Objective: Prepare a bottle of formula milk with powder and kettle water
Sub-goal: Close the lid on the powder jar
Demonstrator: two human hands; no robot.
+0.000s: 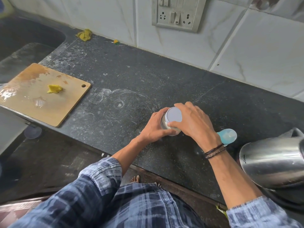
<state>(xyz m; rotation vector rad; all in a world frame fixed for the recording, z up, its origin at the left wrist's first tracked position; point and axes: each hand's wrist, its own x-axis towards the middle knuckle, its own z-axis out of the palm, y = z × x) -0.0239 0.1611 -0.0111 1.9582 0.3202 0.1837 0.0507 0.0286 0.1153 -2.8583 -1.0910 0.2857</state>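
Observation:
A small powder jar with a flat grey-white lid stands on the black counter. My left hand wraps around the jar's body from the left. My right hand grips the lid from the right, fingers curled over its rim. Just behind my right wrist lies a light blue baby bottle, mostly hidden by the wrist. A steel kettle stands at the right edge of the counter.
A wooden cutting board with a yellow scrap lies at the left, next to the sink. A yellow cloth sits by the tiled wall. A switch and socket panel is on the wall.

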